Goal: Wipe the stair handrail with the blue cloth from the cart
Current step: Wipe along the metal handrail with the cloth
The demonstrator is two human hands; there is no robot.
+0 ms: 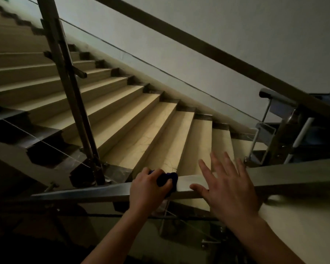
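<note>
Left grip (149,188) clutches the cloth (169,178) on the rail (80,194).
It curls round the blue cloth, pressing it on the rail's top; right grip (231,185), spread wide and holding nothing, is over the rail just beside it, stairs (156,130) beyond.

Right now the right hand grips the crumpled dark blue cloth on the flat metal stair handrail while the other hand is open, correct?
No: in the head view the left hand grips the crumpled dark blue cloth on the flat metal stair handrail; the right hand is the open one.
</note>
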